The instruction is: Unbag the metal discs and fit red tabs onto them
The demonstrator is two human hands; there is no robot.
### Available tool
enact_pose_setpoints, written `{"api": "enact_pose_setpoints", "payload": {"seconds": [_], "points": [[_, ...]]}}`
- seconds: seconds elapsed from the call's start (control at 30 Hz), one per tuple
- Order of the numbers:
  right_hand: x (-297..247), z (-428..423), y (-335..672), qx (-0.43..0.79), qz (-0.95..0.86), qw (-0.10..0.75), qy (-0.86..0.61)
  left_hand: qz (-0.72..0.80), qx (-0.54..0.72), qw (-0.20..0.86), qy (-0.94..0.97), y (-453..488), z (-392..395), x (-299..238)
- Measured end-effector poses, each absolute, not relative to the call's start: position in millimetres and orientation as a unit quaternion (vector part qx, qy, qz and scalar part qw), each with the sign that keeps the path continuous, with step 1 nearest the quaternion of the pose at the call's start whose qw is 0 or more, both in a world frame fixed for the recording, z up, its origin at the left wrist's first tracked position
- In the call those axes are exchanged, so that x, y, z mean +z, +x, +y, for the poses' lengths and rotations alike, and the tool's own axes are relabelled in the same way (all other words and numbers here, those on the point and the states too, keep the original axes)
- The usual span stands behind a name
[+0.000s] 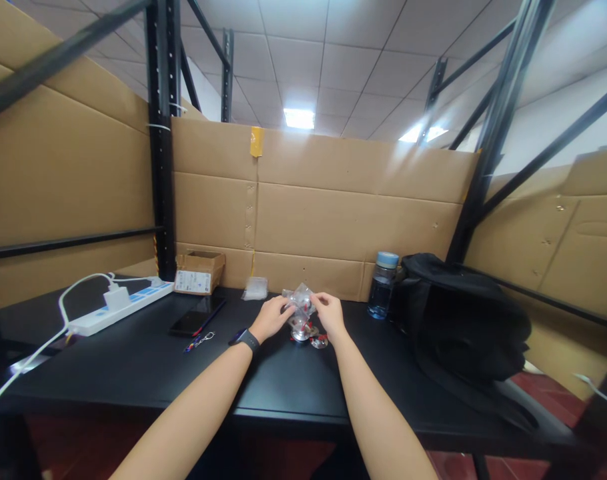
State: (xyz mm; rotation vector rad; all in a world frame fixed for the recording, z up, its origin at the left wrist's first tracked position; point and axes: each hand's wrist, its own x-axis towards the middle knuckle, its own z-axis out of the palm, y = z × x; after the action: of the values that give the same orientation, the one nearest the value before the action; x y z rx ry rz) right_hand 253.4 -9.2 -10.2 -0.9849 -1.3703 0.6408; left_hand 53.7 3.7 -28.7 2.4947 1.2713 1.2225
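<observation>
Around us on the matte black tabletop (283, 390), a long white power strip (93, 324), an open brown cardboard box (214, 271), a flat black phone (196, 318) and a small clear plastic packet (255, 289) lie to the left; a clear, blue-capped bottle (380, 288) and a bulky black fabric bag (456, 327) stand right. Between them, our left hand (272, 318) and right hand (329, 312) pinch a crinkled transparent plastic pouch (302, 294) from opposite sides, beside shiny silver-and-red round pieces (319, 343). Our forearms converge forward, fingers bent inward, partly hiding the pouch.
</observation>
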Motion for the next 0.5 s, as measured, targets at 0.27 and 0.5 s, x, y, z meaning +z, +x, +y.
{"api": "enact_pose_setpoints", "payload": {"seconds": [0.27, 0.5], "points": [[-7, -10, 252, 0.282, -0.564, 0.67, -0.392, 0.389, 0.394, 0.067, 0.83, 59, -5, -29], [-5, -8, 252, 0.31, -0.531, 0.7, -0.364, 0.4, 0.364, 0.043, 0.84, 69, -10, -32]]}}
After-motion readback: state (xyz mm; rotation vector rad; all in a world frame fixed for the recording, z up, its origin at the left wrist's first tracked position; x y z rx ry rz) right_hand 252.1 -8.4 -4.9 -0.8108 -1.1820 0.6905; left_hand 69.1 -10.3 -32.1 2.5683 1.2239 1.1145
